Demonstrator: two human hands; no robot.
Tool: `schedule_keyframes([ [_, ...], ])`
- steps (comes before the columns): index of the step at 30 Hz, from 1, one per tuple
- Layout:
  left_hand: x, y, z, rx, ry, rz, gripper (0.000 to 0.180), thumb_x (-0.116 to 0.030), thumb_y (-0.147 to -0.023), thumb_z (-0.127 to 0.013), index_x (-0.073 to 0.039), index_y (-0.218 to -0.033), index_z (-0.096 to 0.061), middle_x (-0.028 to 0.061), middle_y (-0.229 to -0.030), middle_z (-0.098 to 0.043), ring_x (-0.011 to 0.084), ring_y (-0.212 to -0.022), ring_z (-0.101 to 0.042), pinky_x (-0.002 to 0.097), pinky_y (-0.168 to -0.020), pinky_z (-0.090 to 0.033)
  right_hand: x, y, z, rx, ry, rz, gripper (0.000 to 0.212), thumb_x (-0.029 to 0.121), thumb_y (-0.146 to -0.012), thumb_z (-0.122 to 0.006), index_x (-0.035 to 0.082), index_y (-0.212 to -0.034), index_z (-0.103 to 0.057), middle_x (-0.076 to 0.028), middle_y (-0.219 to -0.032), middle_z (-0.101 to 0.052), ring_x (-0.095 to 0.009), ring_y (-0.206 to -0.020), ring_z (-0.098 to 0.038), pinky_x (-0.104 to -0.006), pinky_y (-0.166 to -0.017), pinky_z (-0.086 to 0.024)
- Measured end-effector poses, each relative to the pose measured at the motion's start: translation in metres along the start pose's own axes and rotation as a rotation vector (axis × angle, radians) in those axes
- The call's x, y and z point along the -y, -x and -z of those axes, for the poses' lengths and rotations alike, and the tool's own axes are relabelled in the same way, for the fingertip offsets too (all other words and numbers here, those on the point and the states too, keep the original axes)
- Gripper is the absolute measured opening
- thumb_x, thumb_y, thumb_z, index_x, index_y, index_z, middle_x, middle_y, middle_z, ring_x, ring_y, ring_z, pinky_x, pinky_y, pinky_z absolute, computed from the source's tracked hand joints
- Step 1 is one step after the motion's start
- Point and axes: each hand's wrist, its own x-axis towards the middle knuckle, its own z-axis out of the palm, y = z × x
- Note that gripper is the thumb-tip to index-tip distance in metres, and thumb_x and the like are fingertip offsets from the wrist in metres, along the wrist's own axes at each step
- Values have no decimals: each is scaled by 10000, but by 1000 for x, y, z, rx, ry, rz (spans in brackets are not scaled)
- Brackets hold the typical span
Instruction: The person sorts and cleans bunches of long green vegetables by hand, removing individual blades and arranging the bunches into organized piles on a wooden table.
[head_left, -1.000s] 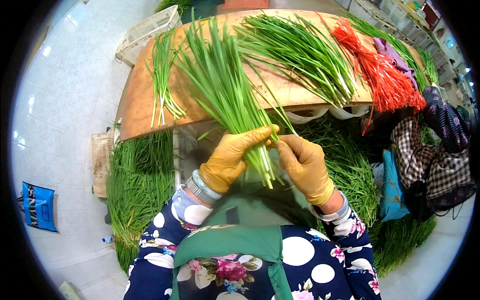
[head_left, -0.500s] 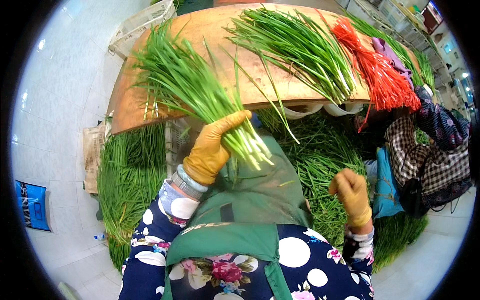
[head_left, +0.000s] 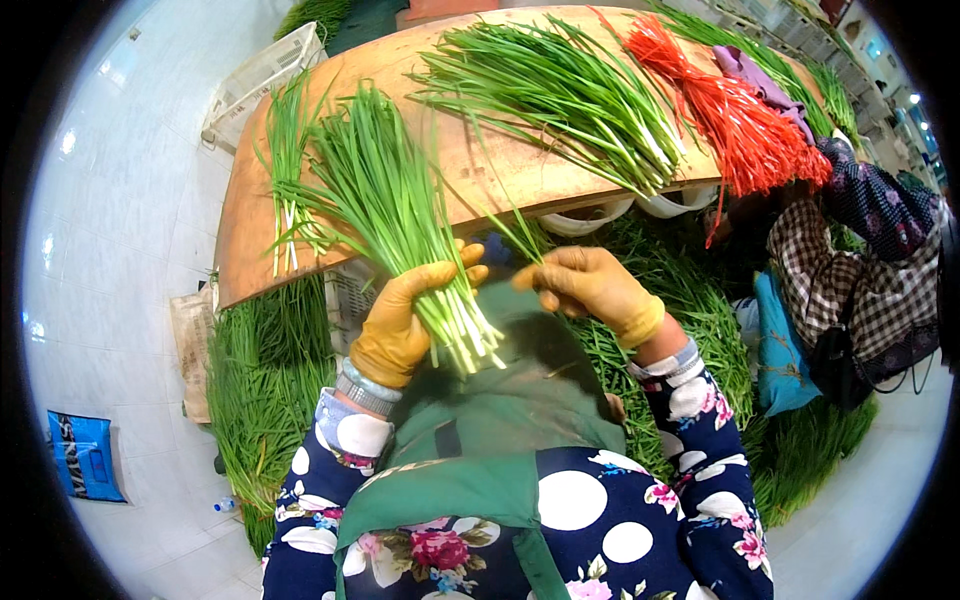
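Observation:
My left hand, in a yellow glove, is wrapped round a bunch of garlic chives. Their pale cut ends point down towards my lap and the green leaves lean over the board's edge. To the right of them, my gloved right hand has its fingertips pinched on a thin green chive blade. A smaller clump of chives lies on the wooden board left of the held bunch. Farther right on it rests a large pile of chives.
A heap of red plastic ties and a purple cloth lie at the board's right. Loose chives fill the space under the left side. A white crate stands at far left. A person in a checked garment sits at right.
My right hand has come up and left from beside my lap and now pinches a chive blade. The held bunch has swung more upright, showing the small clump beside it.

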Motion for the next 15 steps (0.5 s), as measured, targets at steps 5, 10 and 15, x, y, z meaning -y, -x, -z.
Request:
schedule_keyframes([
  [5, -2, -2, 16, 222, 170, 40, 514, -55, -878, -579, 45, -1358, -425, 116, -1062, -675, 252, -961, -663, 417, -954, -504, -107, 15, 48, -196, 729, -165, 310, 306, -893, -591, 22, -934, -706, -161, -838, -704, -298, -767, -678, -370, -696, -525],
  [10, 0, -4, 3, 268, 220, 59, 605, -172, -938, -590, 41, -1431, -313, 11, -816, -486, 147, -787, -520, 369, -895, -470, -123, -4, 70, -271, 1068, -318, 294, 292, -881, -542, 72, -997, -698, -202, -948, -676, -378, -902, -648, -462, -803, -509],
  [15, -2, 1, 6, 140, 130, 24, 415, -179, -925, -632, 13, -1268, -500, -27, -712, -353, 94, -615, -366, 316, -709, -430, -99, -90, 60, -274, 1040, -13, 318, 285, -926, -487, 65, -1079, -657, -190, -1109, -647, -372, -994, -617, -445, -870, -493],
])
